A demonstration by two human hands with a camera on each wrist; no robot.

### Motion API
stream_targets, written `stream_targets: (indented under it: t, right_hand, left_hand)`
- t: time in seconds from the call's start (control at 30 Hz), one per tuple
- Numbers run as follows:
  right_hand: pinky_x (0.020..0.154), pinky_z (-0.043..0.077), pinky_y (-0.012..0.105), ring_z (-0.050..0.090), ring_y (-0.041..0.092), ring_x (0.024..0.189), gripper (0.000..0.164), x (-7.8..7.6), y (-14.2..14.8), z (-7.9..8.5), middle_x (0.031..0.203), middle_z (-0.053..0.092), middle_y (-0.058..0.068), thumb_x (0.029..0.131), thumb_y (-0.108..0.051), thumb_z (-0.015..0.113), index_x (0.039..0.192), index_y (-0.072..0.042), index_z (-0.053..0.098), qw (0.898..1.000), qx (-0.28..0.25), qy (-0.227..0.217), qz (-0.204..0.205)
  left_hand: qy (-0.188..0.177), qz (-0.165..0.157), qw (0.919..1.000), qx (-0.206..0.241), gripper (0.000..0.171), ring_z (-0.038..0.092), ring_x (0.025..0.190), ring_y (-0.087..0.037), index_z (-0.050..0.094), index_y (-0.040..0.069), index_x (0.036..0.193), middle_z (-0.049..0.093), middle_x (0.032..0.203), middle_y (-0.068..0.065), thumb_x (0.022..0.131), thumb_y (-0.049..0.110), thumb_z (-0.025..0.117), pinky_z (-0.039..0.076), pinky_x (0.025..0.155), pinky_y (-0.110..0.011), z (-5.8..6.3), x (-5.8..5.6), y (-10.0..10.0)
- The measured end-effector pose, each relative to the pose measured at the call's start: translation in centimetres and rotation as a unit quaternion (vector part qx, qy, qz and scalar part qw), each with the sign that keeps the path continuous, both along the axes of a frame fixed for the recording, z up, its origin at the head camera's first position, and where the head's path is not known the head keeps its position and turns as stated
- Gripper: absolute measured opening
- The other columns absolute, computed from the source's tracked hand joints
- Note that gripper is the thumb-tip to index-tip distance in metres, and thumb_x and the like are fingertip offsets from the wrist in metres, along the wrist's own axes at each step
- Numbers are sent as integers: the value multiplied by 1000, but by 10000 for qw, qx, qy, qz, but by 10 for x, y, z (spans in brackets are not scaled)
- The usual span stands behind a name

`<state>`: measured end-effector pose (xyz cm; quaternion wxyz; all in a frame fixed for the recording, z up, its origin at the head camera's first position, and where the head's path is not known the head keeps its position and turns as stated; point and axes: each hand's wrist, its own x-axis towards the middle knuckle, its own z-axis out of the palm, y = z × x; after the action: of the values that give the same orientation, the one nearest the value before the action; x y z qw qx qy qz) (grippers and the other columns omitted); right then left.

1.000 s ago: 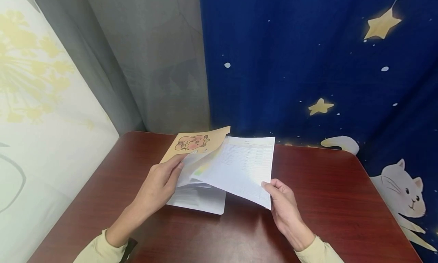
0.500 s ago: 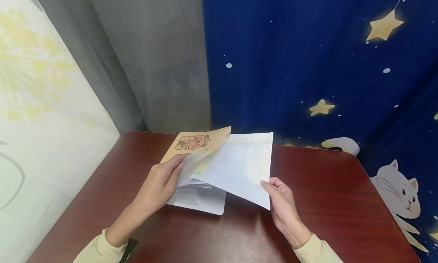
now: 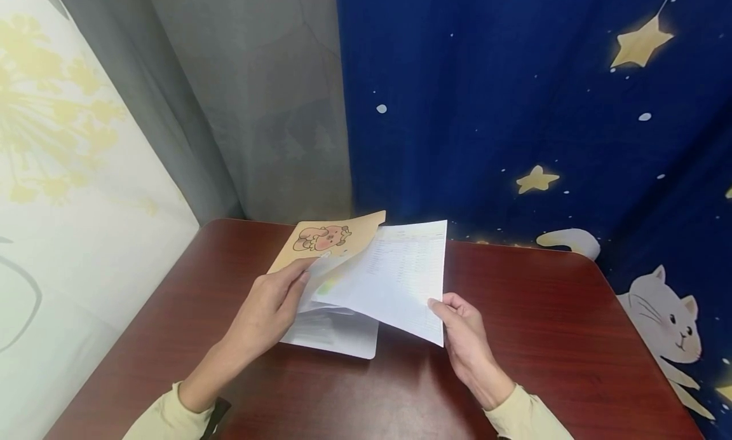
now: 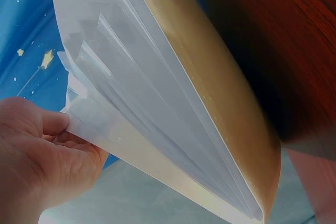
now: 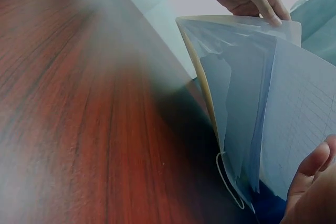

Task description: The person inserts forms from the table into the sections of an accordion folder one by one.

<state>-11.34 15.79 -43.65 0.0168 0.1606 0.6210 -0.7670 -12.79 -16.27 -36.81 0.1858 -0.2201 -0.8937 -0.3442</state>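
Note:
A tan accordion file folder [image 3: 337, 227] with a pink cartoon animal on its cover lies at the table's left-centre. My left hand [image 3: 260, 316] pinches the near edge of its raised cover, thumb below. In the left wrist view the translucent pockets [image 4: 136, 72] fan apart between the tan sides. On the right, my right hand [image 3: 466, 338] pinches the edge of a white printed sheet [image 3: 406, 268], thumb on top. The sheet's left part reaches under the raised cover, and the pocket walls hide where it ends. Lines of a table print [image 5: 310, 98] show on it in the right wrist view.
The dark red-brown table [image 3: 543, 313] carries the folder. A blue star-patterned curtain [image 3: 434, 109] and a grey curtain [image 3: 274, 109] hang behind it, a pale printed cloth [image 3: 86, 173] at left. A thin elastic loop [image 5: 226, 182] hangs from the folder.
My right hand has shifted a little to the left with the sheet, which now reaches slightly further under the cover. My left hand and the folder stay about where they were.

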Motion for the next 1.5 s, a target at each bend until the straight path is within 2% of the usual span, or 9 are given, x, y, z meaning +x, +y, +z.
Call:
stream_targets:
  t: [0.13, 0.33, 0.43, 0.8, 0.97, 1.23, 1.5]
  right_hand:
    - [52, 39, 20, 55, 4, 58, 11, -3, -5, 2, 74, 73, -5, 98, -10, 70, 88, -7, 65, 10000, -8, -30, 19]
    - [51, 41, 21, 60, 5, 58, 9, -7, -13, 5, 76, 76, -5, 98, -11, 69, 91, -6, 65, 10000, 18, -24, 76]
    - [48, 34, 22, 53, 6, 53, 10, -7, -17, 6, 72, 74, -5, 97, -11, 70, 89, -7, 65, 10000, 38, -15, 26]
    - [51, 41, 21, 63, 6, 60, 10, -12, -32, 6, 77, 77, -2, 98, -11, 70, 91, -5, 65, 9996, -236, 112, 98]
    - [51, 40, 21, 60, 6, 59, 10, -15, -40, 6, 77, 75, -2, 98, -10, 69, 94, -3, 64, 9994, -262, 170, 164]
    - [51, 39, 22, 57, 7, 58, 9, -21, -55, 5, 76, 73, -3, 98, -9, 68, 95, -3, 63, 9989, -327, 220, 256]
    - [52, 40, 22, 58, 6, 58, 10, -26, -63, 2, 76, 73, -4, 99, -13, 69, 95, -4, 65, 9986, -364, 201, 334]
  left_hand:
    - [-23, -13, 10000, 13, 34, 62, 92, -15, 70, 16, 137, 77, 122, -3, 106, 6, 60, 51, 79, -35, 0, 0, 0]
    - [-24, -16, 10000, -18, 34, 64, 95, -15, 69, 15, 138, 77, 123, -3, 106, 6, 60, 53, 82, -38, 0, 0, 1]
    - [-3, -22, 10000, -37, 35, 64, 95, -15, 69, 15, 138, 77, 122, -3, 106, 6, 59, 53, 82, -39, -1, 0, 1]
    - [-27, -79, 10000, -28, 36, 62, 92, -13, 69, 19, 138, 77, 115, 1, 106, 7, 58, 51, 81, -36, -2, -1, 3]
    - [-46, 1, 9999, -114, 36, 64, 93, -13, 69, 20, 138, 78, 116, 0, 106, 7, 60, 53, 82, -38, -2, 1, 2]
    - [129, -40, 9997, -191, 36, 61, 86, -12, 70, 20, 136, 79, 110, 1, 105, 5, 61, 51, 79, -35, -5, 2, -1]
    - [101, -123, 9997, -176, 36, 63, 93, -12, 69, 20, 137, 78, 116, 0, 105, 5, 60, 53, 83, -38, -5, 2, -1]
